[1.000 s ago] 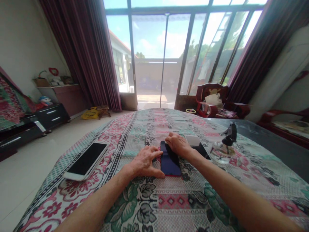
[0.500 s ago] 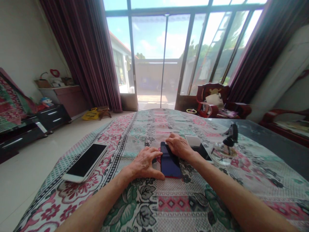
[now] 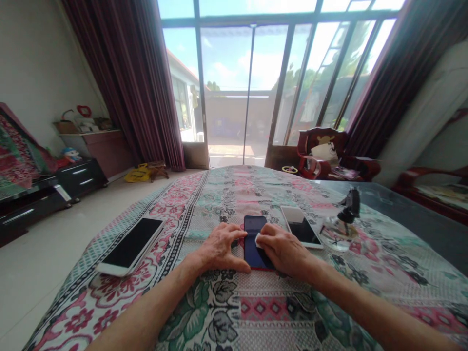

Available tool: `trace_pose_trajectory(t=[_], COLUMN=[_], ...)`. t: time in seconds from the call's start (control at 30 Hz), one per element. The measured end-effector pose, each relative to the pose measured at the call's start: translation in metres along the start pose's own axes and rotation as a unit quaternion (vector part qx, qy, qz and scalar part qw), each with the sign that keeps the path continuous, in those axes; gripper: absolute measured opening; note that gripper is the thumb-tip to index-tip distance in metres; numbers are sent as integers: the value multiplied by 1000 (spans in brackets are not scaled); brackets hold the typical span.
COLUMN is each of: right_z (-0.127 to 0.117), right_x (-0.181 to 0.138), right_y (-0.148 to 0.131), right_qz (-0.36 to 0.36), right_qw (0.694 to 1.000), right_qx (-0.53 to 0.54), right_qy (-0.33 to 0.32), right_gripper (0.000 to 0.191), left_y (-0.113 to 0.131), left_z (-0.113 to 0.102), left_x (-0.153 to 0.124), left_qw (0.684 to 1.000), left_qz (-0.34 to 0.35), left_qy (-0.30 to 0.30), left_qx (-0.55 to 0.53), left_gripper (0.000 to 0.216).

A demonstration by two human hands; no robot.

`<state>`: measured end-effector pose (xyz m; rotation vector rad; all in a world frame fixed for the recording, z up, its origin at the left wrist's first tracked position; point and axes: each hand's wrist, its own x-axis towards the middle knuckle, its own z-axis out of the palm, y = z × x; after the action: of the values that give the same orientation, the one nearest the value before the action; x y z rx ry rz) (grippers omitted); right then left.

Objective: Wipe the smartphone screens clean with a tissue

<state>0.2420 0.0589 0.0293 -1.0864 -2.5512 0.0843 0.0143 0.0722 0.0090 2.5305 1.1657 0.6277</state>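
A dark smartphone (image 3: 252, 253) with a bluish sheen and a red lower edge lies face up on the table. My left hand (image 3: 219, 246) rests at its left side, thumb and fingers spread, their tips touching that edge. Over the phone's right side, my right hand (image 3: 283, 246) is closed on a small white wipe (image 3: 258, 239), pressed to the screen; most of the wipe is hidden under the fingers. Beyond that hand lies a white phone (image 3: 305, 229) with a black screen. Farther right stands a clear spray bottle (image 3: 340, 231) with a black head.
More white-framed phones, apparently stacked, with a black-screened phone (image 3: 129, 246) on top, lie on the left of the patterned tablecloth (image 3: 263, 326). Past the table are glass doors (image 3: 228, 117), a wooden chair (image 3: 321, 153) and a yellow bag (image 3: 138, 174).
My right hand has moved from the phone's top edge down toward me along its right side, and the white wipe now shows in its fingers. My left hand stays put.
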Motion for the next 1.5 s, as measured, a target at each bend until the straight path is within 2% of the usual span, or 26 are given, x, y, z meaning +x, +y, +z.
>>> trace_pose_trajectory(t=[0.1,0.17,0.43,0.57,0.67,0.9,1.03,1.27,1.37,1.5], right_z=[-3,-4,11,16,15,6,6,20,20,15], right_x=[-7,0,65,81,76,46,54,83,81,64], right_y=[-5,-2,18,19,16,5,8,22,20,11], right_qz=[-4,2,84,100,96,37,57,105,106,77], right_qw=[1000,1000,993,990,991,997,995,990,990,994], right_qx=[12,6,-72,-93,-93,-63,-65,-87,-89,-74], right_qy=[-27,-30,-30,-28,-24,-39,-44,-18,-14,-23], right_gripper=[26,27,29,29,29,32,30,29,29,27], left_y=[1,0,-1,-1,-2,-5,-4,-2,-1,-1], left_z=[0,0,-2,-1,-1,3,3,1,1,1], left_x=[0,0,0,0,-1,0,1,1,1,2], left_qw=[1000,1000,1000,1000,1000,1000,1000,1000,1000,1000], left_qz=[-5,-5,5,10,11,13,-2,1,-1,-3], left_qy=[-4,-6,-13,-9,-8,4,4,8,5,8], left_qx=[1,2,-4,1,0,-10,-13,-12,-10,-12], left_gripper=[86,86,84,85,85,87,86,85,84,84])
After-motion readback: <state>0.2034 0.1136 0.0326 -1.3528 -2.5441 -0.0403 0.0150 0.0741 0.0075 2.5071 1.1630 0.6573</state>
